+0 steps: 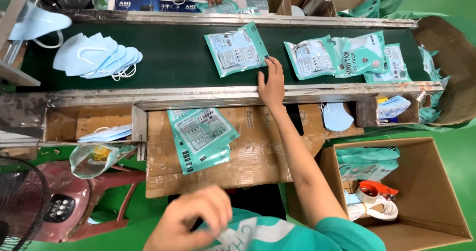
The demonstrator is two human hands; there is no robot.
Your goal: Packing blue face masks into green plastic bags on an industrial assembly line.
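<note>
A single head-worn camera looks steeply down from above the person's chest, facing forward across the conveyor belt point(173, 57). The view is close, with the belt running crosswise just beyond the cardboard-covered bench point(258, 152).

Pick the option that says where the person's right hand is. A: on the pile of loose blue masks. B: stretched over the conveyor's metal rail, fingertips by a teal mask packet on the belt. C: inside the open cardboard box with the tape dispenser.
B: the right hand reaches across the metal rail, its fingertips at the edge of the teal mask packet on the dark belt.
</note>
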